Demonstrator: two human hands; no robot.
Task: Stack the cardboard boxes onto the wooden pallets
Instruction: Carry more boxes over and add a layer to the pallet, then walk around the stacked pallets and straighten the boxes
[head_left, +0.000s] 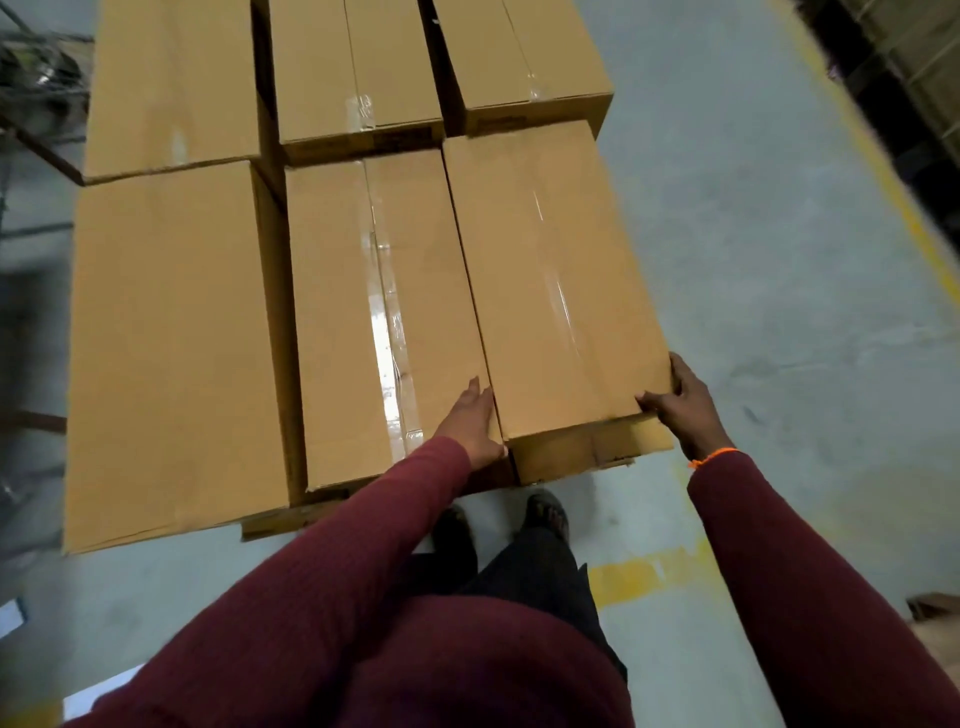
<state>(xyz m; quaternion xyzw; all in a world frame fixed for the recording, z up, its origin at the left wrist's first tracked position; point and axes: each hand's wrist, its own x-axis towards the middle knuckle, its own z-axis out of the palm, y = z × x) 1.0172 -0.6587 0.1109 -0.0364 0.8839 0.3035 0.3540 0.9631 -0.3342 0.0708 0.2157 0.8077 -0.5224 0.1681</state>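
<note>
Several taped cardboard boxes lie packed together in front of me. The near right box (550, 280) sits on top at the stack's right side. My right hand (680, 402) grips its near right corner, thumb on top and fingers down the side. My left hand (472, 421) lies flat with straight fingers along the seam between that box and the middle box (384, 322). A taller box (171, 343) stands at the left. A strip of the wooden pallet (291, 519) shows under the near edge.
More boxes (353, 67) fill the far row. Grey concrete floor (779, 234) lies open to the right, with yellow line markings (644, 574). Dark racking (904, 78) stands at the far right and metal clutter (41, 78) at the far left. My feet are just below the stack.
</note>
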